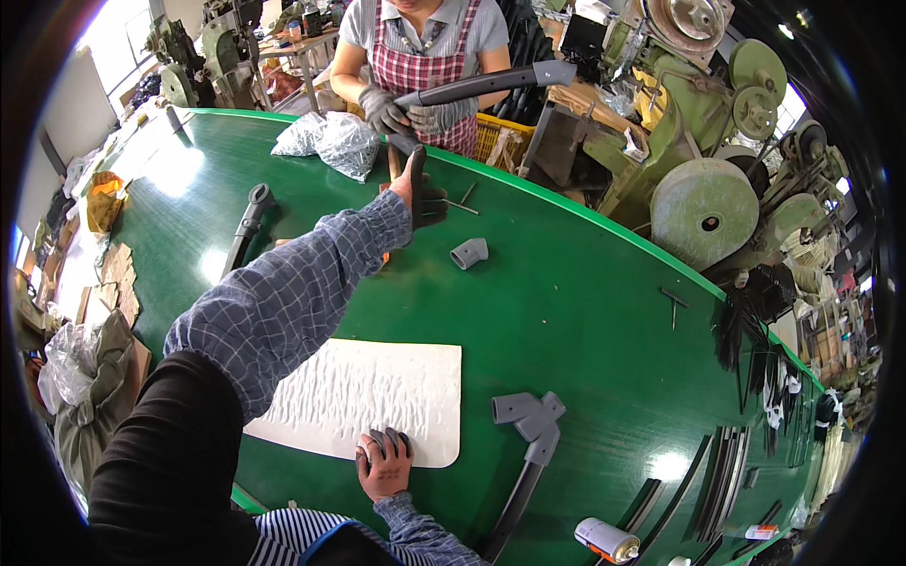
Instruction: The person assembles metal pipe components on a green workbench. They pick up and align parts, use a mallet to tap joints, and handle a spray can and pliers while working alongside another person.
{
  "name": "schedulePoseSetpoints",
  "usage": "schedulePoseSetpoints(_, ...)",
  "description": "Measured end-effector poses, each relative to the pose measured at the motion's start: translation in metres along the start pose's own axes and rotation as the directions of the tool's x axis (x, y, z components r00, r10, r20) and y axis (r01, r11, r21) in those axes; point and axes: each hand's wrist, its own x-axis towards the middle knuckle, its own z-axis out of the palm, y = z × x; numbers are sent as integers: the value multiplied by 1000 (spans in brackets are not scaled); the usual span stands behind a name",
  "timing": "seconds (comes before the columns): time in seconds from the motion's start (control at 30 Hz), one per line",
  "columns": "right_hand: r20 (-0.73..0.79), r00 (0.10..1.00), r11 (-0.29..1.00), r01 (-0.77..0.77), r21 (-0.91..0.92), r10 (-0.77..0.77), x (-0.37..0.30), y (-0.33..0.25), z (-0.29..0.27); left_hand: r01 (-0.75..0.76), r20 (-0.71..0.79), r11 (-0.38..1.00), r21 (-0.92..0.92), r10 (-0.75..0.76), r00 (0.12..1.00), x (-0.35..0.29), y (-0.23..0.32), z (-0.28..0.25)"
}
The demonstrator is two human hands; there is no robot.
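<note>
My left hand [415,193], in a glove with dark fingers, reaches across the green table with thumb up and fingers apart; nothing shows in its grasp. Beside it are a wooden handle [394,162] and a thin metal T-shaped tool [462,202]. My right hand [385,466], gloved with grey fingertips, lies on a white rippled sheet [425,377], fingers spread. Opposite, a person's gloved hands [406,115] hold a long dark grey bar [481,87] with a jointed end, close beyond my left hand. A grey elbow fitting [469,253] lies to the right.
A grey jointed bar [528,443] lies right of the sheet, another grey bar [250,224] to the left. Clear bags of small parts [344,144] sit at the far edge. A spray can [606,541], dark strips [725,481] and a T-handle tool [674,302] lie rightward. Green machines [703,212] stand beyond.
</note>
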Motion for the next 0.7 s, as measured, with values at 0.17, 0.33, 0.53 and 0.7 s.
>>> schedulePoseSetpoints(0.17, 24, 1000, 1000, 11, 17, -11, -4, 3, 2, 22, -13, 1000, 21, -22, 1000, -17, 12, -25)
schedulePoseSetpoints(0.33, -218, 975, 960, 24, 280, 39, 33, -19, -25, 54, -9, 998, 41, -54, 999, -42, 12, -65)
schedulePoseSetpoints(0.53, -380, 922, 996, 89, 18, -76, 167, -48, -158, 144, 23, 989, 16, -144, 989, -74, -4, -118)
schedulePoseSetpoints(0.7, -298, 911, 919, 172, -356, -286, 290, -48, -198, 129, 85, 992, 8, -129, 988, -122, -42, -156)
